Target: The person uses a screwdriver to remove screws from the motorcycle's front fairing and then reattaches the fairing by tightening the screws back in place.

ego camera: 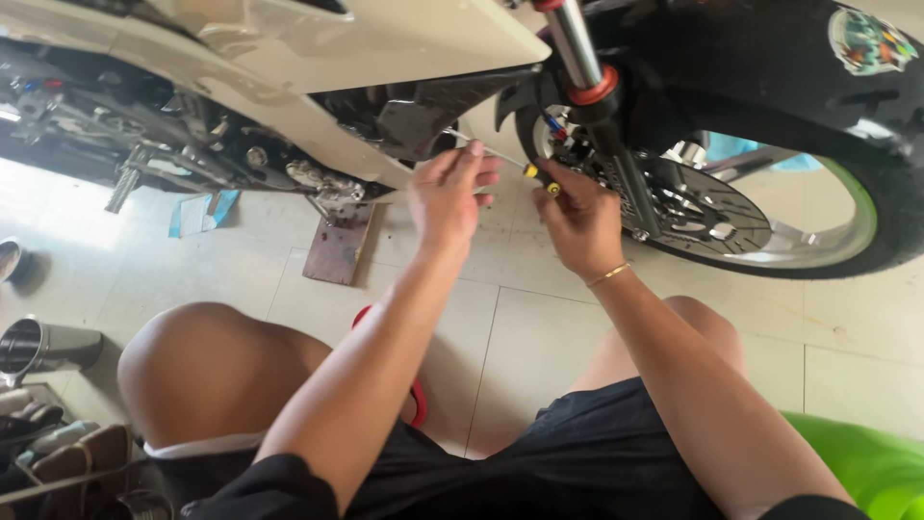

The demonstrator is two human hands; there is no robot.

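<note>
Two hands pinch one screwdriver [510, 162]: right grip [577, 220] on handle, left [448, 197] on shaft, tip up-left.

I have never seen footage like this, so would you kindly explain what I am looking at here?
This is one picture from a camera worn on a person's head, looking down at their own bare hands and knees as they sit on a tiled floor beside a motorcycle. The right hand grips a screwdriver with a black and yellow handle; the left hand steadies its thin metal shaft near the cream fairing. To the right is the front wheel with its brake disc. A wooden block lies under the bike.
</note>
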